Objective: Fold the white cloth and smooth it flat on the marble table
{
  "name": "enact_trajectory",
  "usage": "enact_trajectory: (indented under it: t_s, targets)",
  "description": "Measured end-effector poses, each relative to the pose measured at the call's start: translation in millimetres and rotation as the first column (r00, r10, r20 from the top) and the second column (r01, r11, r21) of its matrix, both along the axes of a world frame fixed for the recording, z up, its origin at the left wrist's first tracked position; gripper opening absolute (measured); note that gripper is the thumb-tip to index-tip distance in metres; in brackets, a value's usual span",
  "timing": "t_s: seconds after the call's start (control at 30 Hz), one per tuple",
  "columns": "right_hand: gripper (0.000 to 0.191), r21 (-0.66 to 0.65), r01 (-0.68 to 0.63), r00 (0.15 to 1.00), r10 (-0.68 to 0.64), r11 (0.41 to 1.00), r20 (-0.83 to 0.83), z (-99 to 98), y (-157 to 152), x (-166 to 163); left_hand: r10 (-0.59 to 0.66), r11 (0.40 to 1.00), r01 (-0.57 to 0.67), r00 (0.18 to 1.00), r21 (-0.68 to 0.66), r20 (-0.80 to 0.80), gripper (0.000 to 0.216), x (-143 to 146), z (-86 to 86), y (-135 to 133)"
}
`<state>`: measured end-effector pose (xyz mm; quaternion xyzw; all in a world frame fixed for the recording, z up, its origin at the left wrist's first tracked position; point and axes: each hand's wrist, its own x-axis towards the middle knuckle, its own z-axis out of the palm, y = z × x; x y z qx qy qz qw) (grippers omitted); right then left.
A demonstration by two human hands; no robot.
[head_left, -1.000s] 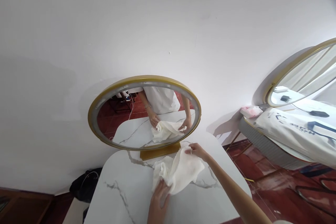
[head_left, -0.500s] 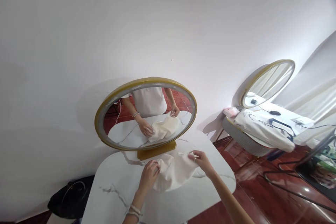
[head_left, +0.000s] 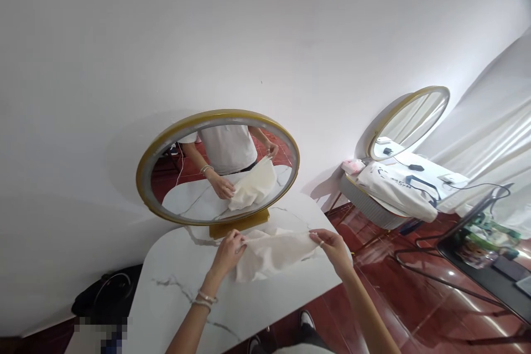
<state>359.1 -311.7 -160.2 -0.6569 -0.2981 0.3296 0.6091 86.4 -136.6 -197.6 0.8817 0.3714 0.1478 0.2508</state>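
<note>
A thin white cloth (head_left: 274,254) hangs stretched between my two hands, just over the white marble-patterned table (head_left: 174,304). Its top edge is pulled fairly straight, while the lower part falls in soft folds on or near the tabletop. My left hand (head_left: 227,251) pinches the upper left corner, with two bracelets on that wrist. At the upper right corner, my right hand (head_left: 334,249) grips the edge between thumb and fingers, and a ring shows on it. Behind the cloth stands a round gold-rimmed mirror (head_left: 218,116), which reflects both hands and the cloth.
Along the wall to the right is a second table (head_left: 369,204) with another round mirror (head_left: 409,121), a white printed cloth (head_left: 394,191), a tissue pack (head_left: 352,166) and cables. A dark chair (head_left: 485,265) bears several items at far right. A black bag (head_left: 105,293) lies at lower left.
Both hands have lifted the cloth's top edge and drawn it wider and straighter. The right hand has moved outward. The head view has shifted slightly, so the feet now show below.
</note>
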Motion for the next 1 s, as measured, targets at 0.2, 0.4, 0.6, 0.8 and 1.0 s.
enact_trajectory:
  t_s: [0.2, 0.4, 0.6, 0.8, 1.0]
  targets:
    - [0.038, 0.108, -0.014, 0.998, 0.020, 0.994, -0.057, 12.3, 6, 44, 0.180, 0.981, -0.157, 0.958, -0.117, 0.225, 0.027, -1, 34.6, -19]
    - [0.036, 0.158, -0.121, 0.974, 0.148, 0.980, -0.171, 28.0, 14, 101, 0.323, 0.945, -0.325, 0.908, -0.038, 0.265, 0.038, 22, 67.6, -51]
    - [0.032, 0.181, -0.223, 0.949, 0.256, 0.958, -0.184, 44.2, 10, 139, 0.310, 0.948, -0.318, 0.937, 0.027, 0.159, 0.045, 45, 97.7, -75]
    - [0.030, 0.215, -0.219, 0.943, 0.263, 0.952, -0.203, 54.3, 4, 153, 0.222, 0.975, -0.222, 0.968, -0.014, 0.113, 0.046, 52, 115.0, -90]
    - [0.032, 0.209, -0.214, 0.942, 0.258, 0.954, -0.213, 61.2, -3, 159, 0.172, 0.980, -0.162, 0.982, -0.120, 0.077, 0.038, 47, 113.8, -93]
